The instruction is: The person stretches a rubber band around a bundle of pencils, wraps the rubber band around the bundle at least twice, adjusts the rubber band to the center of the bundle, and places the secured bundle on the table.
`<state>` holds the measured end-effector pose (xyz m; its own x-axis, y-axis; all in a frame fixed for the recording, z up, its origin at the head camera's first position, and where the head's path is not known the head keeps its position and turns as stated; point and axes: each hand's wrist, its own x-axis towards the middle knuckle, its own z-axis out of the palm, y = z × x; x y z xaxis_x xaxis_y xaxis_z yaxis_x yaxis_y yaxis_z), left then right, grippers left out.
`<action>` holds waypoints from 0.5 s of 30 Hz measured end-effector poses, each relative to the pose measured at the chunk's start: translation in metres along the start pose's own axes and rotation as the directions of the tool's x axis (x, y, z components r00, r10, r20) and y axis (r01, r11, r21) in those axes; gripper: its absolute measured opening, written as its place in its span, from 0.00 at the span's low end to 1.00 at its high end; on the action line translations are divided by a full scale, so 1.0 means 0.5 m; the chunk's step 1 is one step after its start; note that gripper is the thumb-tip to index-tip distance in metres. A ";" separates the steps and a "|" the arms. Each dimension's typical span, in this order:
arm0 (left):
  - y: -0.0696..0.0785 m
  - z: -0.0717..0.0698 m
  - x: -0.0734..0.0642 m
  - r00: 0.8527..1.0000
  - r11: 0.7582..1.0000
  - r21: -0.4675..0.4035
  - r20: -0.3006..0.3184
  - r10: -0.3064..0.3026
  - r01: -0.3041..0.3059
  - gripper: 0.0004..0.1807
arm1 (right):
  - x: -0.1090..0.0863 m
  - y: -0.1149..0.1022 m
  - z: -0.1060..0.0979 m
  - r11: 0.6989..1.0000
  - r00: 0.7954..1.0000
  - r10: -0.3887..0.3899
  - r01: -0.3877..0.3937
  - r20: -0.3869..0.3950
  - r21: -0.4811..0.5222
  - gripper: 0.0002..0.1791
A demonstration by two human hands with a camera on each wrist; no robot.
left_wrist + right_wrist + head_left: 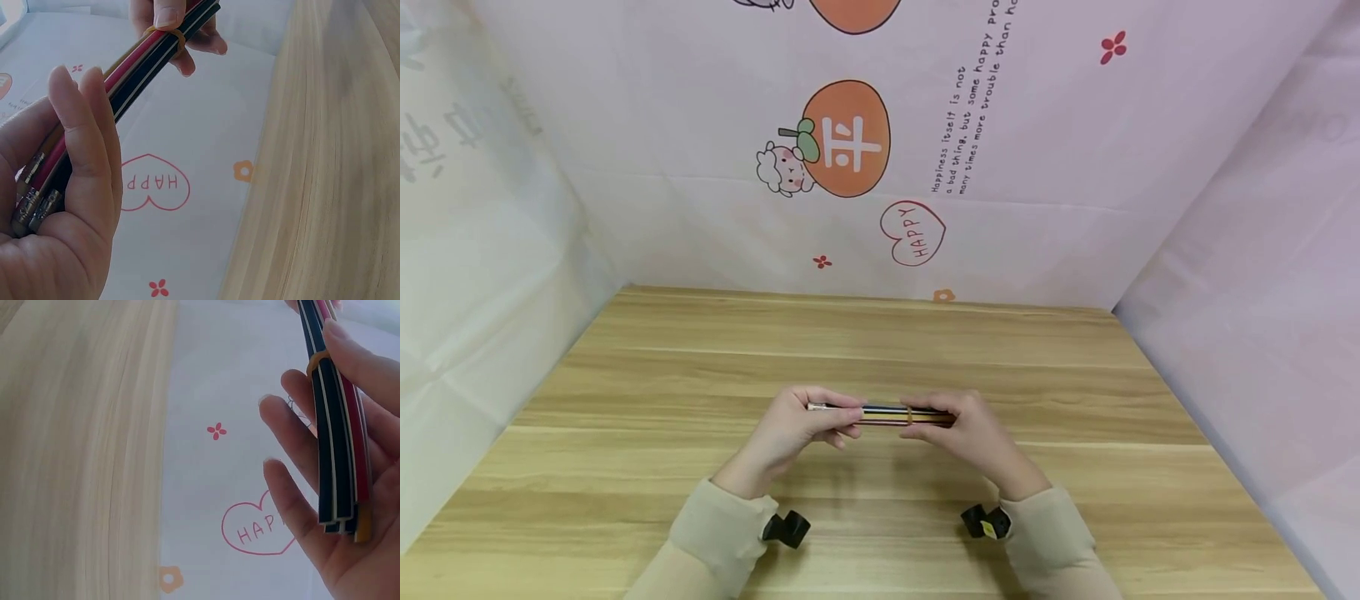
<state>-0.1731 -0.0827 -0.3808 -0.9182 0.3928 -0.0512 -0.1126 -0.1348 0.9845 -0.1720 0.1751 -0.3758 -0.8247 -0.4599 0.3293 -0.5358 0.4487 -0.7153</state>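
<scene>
A bundle of pencils (883, 414), dark striped, red and yellow, spans both hands just above the table. Around it, toward the right end, runs a tan rubber band (180, 40). My left hand (797, 425) grips the end with the metal ferrules (28, 209), its fingers partly covering the shafts. At the opposite end, my right hand (966, 425) holds the bundle between thumb and fingers. In the right wrist view the thumb (359, 356) lies on the pencils close to the band, and the flat, unsharpened ends point toward the palm.
The wood-grain table (880, 342) lies beneath both hands. White printed cloth (700, 167) hangs behind it and along both sides. Black wrist cameras (787, 528) sit at the sleeve cuffs, low over the tabletop.
</scene>
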 end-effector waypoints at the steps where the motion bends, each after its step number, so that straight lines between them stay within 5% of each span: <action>1: 0.000 0.000 0.000 1.000 1.000 -0.001 0.001 0.000 0.000 0.10 | 0.001 0.000 0.001 0.999 1.000 -0.028 0.028 -0.008 -0.017 0.20; 5: 0.001 0.002 -0.002 1.000 1.000 -0.001 -0.001 0.005 -0.005 0.12 | 0.004 -0.002 0.007 0.976 0.983 -0.178 0.170 -0.049 -0.138 0.19; 15: 0.002 0.014 -0.004 1.000 1.000 0.024 0.027 0.016 -0.017 0.17 | 0.012 -0.014 0.026 0.827 0.887 -0.460 0.408 -0.049 -0.387 0.19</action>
<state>-0.1690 -0.0774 -0.3787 -0.9095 0.4147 -0.0308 -0.0881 -0.1197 0.9889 -0.1711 0.1592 -0.3770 -0.4937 -0.5767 0.6509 -0.8495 0.4799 -0.2192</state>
